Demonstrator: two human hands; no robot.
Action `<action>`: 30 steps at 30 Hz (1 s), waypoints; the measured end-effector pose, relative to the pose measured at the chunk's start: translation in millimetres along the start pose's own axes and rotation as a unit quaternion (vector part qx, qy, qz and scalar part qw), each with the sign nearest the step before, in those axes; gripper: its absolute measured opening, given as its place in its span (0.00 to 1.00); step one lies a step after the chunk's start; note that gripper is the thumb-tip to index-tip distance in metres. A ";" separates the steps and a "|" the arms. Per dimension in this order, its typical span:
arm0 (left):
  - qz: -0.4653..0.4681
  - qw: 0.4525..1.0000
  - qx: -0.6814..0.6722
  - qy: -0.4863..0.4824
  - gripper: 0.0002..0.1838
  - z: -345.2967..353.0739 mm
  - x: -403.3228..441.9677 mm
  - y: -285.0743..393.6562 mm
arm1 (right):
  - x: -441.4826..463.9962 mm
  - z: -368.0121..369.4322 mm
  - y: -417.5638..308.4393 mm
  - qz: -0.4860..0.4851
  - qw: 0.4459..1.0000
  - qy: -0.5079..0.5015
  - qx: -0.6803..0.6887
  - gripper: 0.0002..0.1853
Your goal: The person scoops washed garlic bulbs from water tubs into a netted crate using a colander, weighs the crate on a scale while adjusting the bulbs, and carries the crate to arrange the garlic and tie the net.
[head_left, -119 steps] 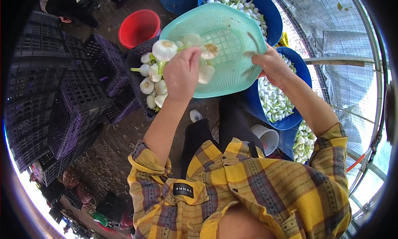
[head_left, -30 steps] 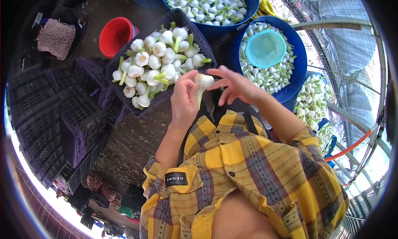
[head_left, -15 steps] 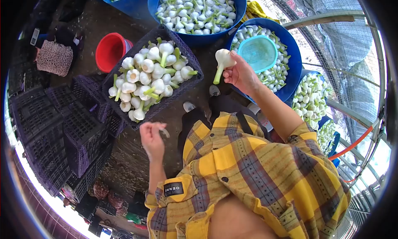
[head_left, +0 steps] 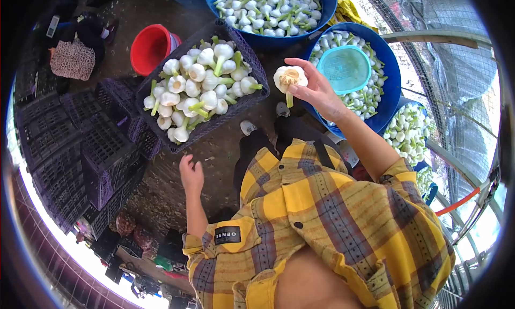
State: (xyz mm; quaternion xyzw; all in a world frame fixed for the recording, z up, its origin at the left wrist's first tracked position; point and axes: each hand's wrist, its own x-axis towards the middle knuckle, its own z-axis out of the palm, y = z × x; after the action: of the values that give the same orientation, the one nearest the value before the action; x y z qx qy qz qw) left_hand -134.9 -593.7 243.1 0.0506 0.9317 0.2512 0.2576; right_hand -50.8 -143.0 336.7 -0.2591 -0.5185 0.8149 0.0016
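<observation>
Between the thumb and fingers of my right hand [head_left: 320,94] is a garlic bulb [head_left: 290,78], its brown root end turned up toward me and a short green stem pointing down. My left hand [head_left: 191,175] hangs with fingers apart and nothing visible in it, just below the near edge of a dark mesh crate [head_left: 228,121]. Trimmed white garlic bulbs [head_left: 201,86] with green stems are heaped in that crate. Beside my right hand, a turquoise plastic basket [head_left: 344,69] rests on garlic in a blue tub [head_left: 394,89].
Another blue tub [head_left: 263,39] of garlic stands at the far side, near a red bucket [head_left: 148,50]. Black crates [head_left: 104,153] are stacked at left. A person in a patterned top [head_left: 73,59] is beyond them. More garlic [head_left: 407,132] lies at right, by the mesh wall.
The bulb in my right hand has turned so its root end faces me. My left hand has opened, and the pale scrap at its fingers is gone from view.
</observation>
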 end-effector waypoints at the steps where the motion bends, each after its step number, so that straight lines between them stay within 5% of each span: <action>1: -0.033 0.999 -0.032 -0.013 0.19 3.1 -1.4 51.1 | 2.5 -1.2 3.0 0.004 1.000 -0.010 -0.006 0.28; 4: -0.066 0.986 -0.123 -0.092 0.19 18.4 -7.4 99.4 | 7.7 -2.1 8.2 0.011 0.997 -0.024 -0.067 0.26; 14: 0.113 0.888 -0.393 -0.211 0.18 35.4 26.2 249.3 | 19.8 28.7 34.1 0.026 0.998 -0.054 -0.006 0.28; 20: 0.160 0.933 -0.291 -0.139 0.15 7.6 71.1 198.8 | 34.2 28.2 38.8 0.132 0.970 0.052 0.198 0.25; 30: 0.389 0.914 0.115 0.019 0.22 -21.5 269.7 191.8 | 124.5 -38.9 50.3 0.130 0.950 0.261 0.108 0.19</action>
State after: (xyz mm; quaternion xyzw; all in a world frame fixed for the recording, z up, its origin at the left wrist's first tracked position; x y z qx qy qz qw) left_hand -385.0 -376.3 231.1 0.4336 0.8653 0.2240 0.1141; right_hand -128.7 -99.6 229.1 -0.5266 -0.3706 0.7628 0.0588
